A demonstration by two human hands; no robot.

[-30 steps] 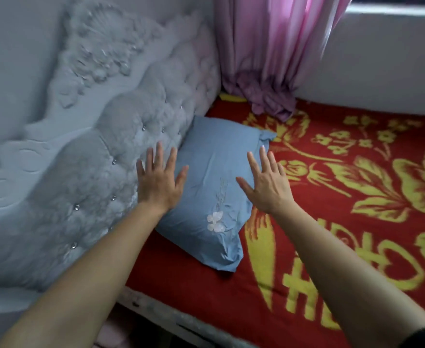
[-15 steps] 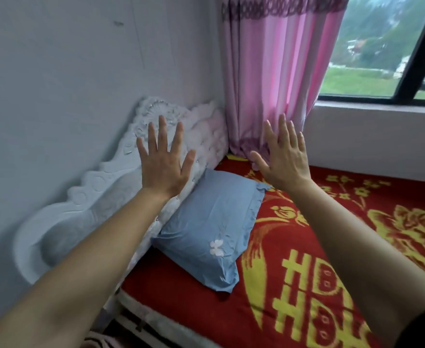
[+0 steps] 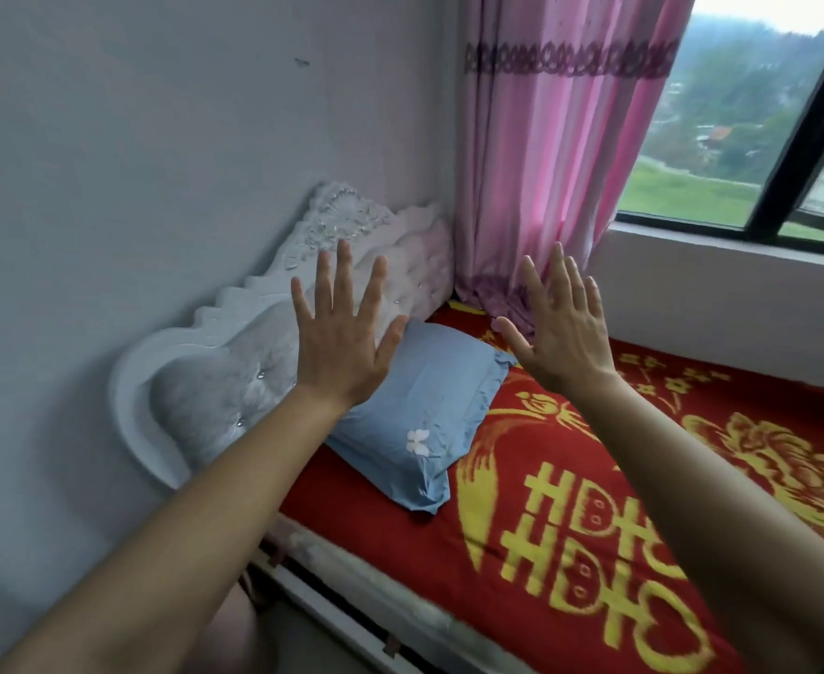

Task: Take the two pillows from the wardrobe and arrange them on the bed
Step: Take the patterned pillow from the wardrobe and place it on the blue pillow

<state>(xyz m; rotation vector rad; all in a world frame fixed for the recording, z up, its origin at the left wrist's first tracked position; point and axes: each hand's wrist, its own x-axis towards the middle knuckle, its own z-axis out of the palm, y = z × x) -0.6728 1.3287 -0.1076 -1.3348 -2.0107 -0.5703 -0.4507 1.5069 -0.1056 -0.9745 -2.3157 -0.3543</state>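
Both my grips are open and empty — left hand (image 3: 339,342), right hand (image 3: 563,335). One blue pillow (image 3: 417,406) lies on the bed (image 3: 570,552) below and between them, nearer the left, long axis running away from me.

A pillow (image 3: 420,411) lies on the bed (image 3: 570,527) against the headboard (image 3: 215,381) at left, a curtain (image 3: 546,163) hanging behind in the corner.

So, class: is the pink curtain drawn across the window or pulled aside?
Pulled aside: the curtain hangs bunched in the corner, leaving the window uncovered.
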